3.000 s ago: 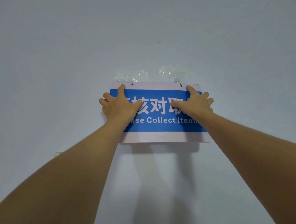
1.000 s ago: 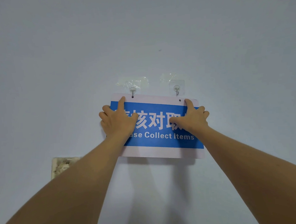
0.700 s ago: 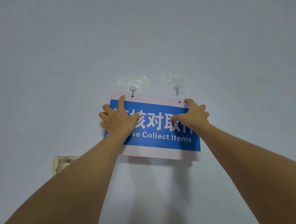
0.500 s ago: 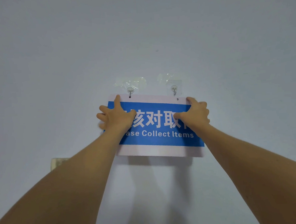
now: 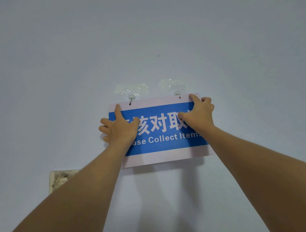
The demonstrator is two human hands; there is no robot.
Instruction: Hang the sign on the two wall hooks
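Note:
A blue and white sign (image 5: pixel 160 133) with white lettering is held flat against the pale wall, its right end a little higher than its left. My left hand (image 5: pixel 120 129) grips its left edge, forefinger pointing up on the white border. My right hand (image 5: pixel 197 114) holds the top right corner. The left clear adhesive hook (image 5: pixel 131 97) runs down into the sign's left hole. The right hook (image 5: pixel 176 93) sits just above the top edge, and the sign's right hole (image 5: pixel 179 97) shows dark, just below and right of it.
Crumpled clear tape (image 5: pixel 130 88) sticks to the wall above both hooks. A rough unpainted patch (image 5: pixel 60 179) in the wall lies lower left, partly behind my left forearm. Bare wall surrounds the sign.
My right hand has slid up from the sign's face to its top right corner and raised that end. The sign's top edge now reaches the right hook. The left hand stays put.

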